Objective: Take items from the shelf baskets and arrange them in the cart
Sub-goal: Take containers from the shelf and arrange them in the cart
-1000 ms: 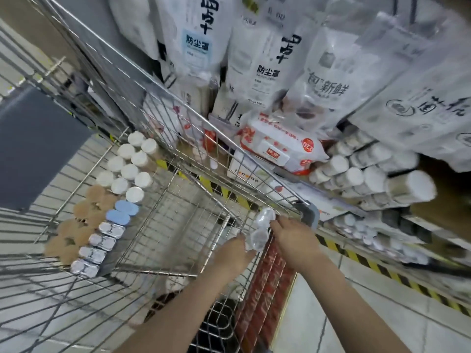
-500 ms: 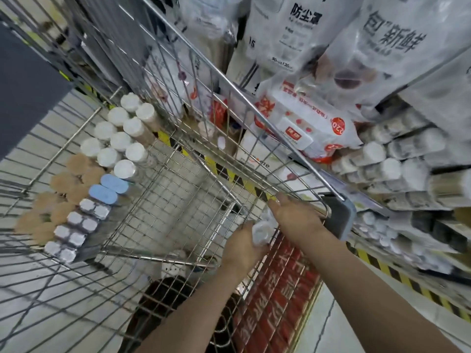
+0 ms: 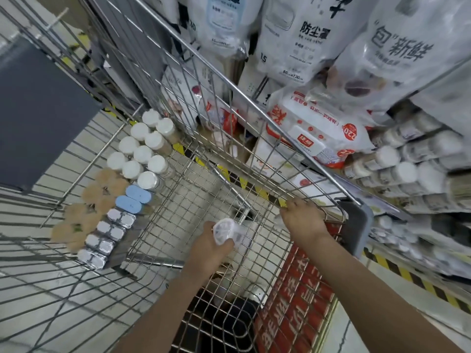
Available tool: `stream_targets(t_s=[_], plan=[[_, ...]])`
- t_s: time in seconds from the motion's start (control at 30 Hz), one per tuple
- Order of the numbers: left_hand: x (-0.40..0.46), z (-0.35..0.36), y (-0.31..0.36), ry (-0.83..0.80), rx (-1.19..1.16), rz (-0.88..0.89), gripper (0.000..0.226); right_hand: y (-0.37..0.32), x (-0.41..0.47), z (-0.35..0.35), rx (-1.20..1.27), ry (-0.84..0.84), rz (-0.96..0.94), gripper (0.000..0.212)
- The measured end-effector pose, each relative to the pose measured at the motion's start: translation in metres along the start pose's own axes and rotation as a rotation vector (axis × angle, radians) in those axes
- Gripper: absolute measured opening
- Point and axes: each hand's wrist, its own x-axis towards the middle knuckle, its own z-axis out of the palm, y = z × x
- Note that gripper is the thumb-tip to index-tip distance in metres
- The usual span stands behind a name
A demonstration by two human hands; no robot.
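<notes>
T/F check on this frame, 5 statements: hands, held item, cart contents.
1. The left hand holds a small white-lidded container. True.
2. The right hand is reaching into a shelf basket. False: it rests on the cart's rear wire edge, near the grey handle.
3. White-capped bottles stand grouped against the cart's far left side. True.
4. The two blue cases lie on the shelf. False: they sit in the cart, between the bottles and the silver packs.
5. The cart holds only bottles. False: tan round items, blue cases and silver packs are there too.
</notes>
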Motion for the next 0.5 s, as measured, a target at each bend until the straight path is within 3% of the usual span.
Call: stream_targets(t_s=[0.2,0.33,0.5], plan=[[-0.03,-0.047,0.03,0.034,-0.033,0.069,0.022,-0.016,-0.055,-0.036,1.021,0.185,0.196,0.06],[-0.075,-0.091,0.067,0.014,-0.03,0.181,0.019,-0.015,-0.125,-0.068,1.38,0.407,0.223,0.047],[-0.147,-0.136,0.12,-0.061,-0.042,0.328,0.033,-0.011,-0.22,-0.095,1.713,0.541,0.374,0.051]])
